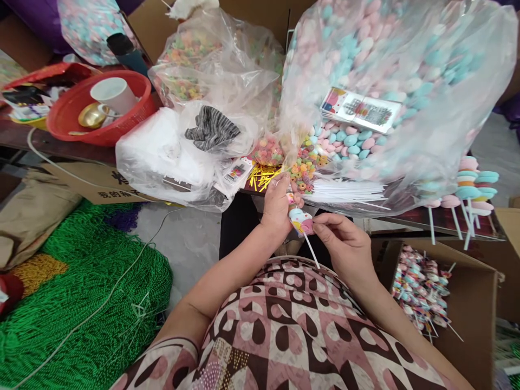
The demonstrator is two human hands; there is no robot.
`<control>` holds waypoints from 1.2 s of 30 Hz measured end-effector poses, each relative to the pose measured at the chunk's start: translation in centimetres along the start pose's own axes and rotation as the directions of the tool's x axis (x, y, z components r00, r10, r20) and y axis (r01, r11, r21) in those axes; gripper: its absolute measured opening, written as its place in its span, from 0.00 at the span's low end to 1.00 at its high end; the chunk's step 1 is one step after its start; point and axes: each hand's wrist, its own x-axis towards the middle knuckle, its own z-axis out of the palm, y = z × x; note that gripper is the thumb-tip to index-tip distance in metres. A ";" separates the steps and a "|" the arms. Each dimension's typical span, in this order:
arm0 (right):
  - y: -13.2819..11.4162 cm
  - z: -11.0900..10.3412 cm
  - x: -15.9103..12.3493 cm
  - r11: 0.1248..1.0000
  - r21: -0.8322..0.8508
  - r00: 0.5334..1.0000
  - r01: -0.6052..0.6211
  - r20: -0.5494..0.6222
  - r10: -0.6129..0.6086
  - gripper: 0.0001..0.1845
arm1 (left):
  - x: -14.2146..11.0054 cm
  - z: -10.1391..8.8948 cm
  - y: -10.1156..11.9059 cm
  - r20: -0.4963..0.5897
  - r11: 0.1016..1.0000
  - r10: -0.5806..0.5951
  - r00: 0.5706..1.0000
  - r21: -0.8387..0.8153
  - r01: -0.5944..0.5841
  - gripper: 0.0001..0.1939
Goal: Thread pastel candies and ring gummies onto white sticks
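Note:
Over my lap, my left hand (280, 205) is closed around the upper part of a wrapped candy lollipop (301, 221). Its printed plastic wrapper shows pink, yellow and light blue, and the white stick slants down to the right. My right hand (345, 238) pinches the wrapper's right edge between thumb and fingertips, just above the stick. Right behind my hands on the table lie a bundle of white sticks (345, 190), loose ring candies (306, 165) and gold twist ties (264, 176). The lollipop's top is partly hidden by my left fingers.
A big bag of pink and blue candies (430, 70) bears a stack of printed wrappers (361, 110). Unwrapped candy sticks (473, 189) overhang the table's right edge. Below, a cardboard box (473, 303) contains wrapped lollipops. Green bead strands (89, 292) cover the left floor; a red basin (60, 122) stands far left.

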 end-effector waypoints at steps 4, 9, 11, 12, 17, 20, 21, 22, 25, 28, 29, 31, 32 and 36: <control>-0.4 -0.4 0.6 0.986 -0.116 0.988 0.122 0.110 -0.109 0.08 | 0.4 -0.1 0.3 -0.027 1.000 0.014 1.000 0.005 -0.014 0.13; -0.3 -0.7 1.4 0.803 -0.397 0.892 0.445 0.268 -0.363 0.09 | 0.4 -0.1 0.4 -0.027 0.998 0.057 0.998 0.035 -0.056 0.16; 0.0 -0.6 1.4 0.751 -0.439 0.870 0.494 0.259 -0.420 0.09 | 0.3 -0.1 0.4 -0.021 0.998 0.058 0.998 0.024 -0.058 0.16; 0.1 -0.6 1.4 0.732 -0.454 0.861 0.508 0.253 -0.441 0.09 | 0.2 -0.1 0.4 -0.019 0.998 0.059 0.998 0.018 -0.058 0.15; 0.0 -0.2 1.2 0.749 -0.424 0.860 0.509 0.208 -0.466 0.07 | 0.1 -0.2 0.0 -0.033 0.999 0.046 0.998 0.002 -0.046 0.14; -0.6 -0.2 0.8 0.828 -0.353 0.900 0.435 0.173 -0.400 0.06 | 0.1 -0.2 0.0 -0.028 1.000 0.016 0.999 -0.016 -0.016 0.14; -0.7 -0.4 0.7 0.866 -0.325 0.925 0.380 0.145 -0.352 0.06 | 0.1 -0.2 0.2 -0.026 0.999 0.016 1.000 -0.027 -0.017 0.14; -0.9 -0.6 0.5 0.911 -0.285 0.954 0.299 0.111 -0.278 0.07 | 0.2 -0.1 0.5 -0.025 0.999 0.028 0.999 -0.040 -0.029 0.14; -1.3 -1.1 0.0 0.991 -0.084 0.983 -0.100 0.144 0.112 0.17 | 0.6 0.2 1.5 -0.030 0.993 0.099 0.995 -0.060 -0.101 0.13; -1.8 -0.8 -0.5 0.879 0.039 0.815 -0.474 0.397 0.422 0.22 | 0.8 0.7 2.2 -0.002 0.987 0.158 0.987 -0.006 -0.158 0.12; -2.0 -0.5 -0.6 0.842 0.060 0.770 -0.536 0.443 0.459 0.22 | 0.8 0.8 2.3 0.024 0.986 0.165 0.986 0.021 -0.165 0.12; -2.1 0.1 -0.8 0.808 0.113 0.758 -0.579 0.439 0.482 0.21 | 0.3 0.9 2.2 0.096 0.985 0.152 0.984 0.066 -0.159 0.13; -2.0 0.3 -0.9 0.810 0.138 0.778 -0.570 0.407 0.479 0.20 | -0.1 0.9 2.0 0.136 0.986 0.132 0.982 0.083 -0.144 0.15; -1.5 0.4 -0.7 0.860 0.190 0.869 -0.473 0.260 0.421 0.16 | -2.1 -0.2 1.1 0.264 0.982 -0.023 0.964 0.185 -0.027 0.21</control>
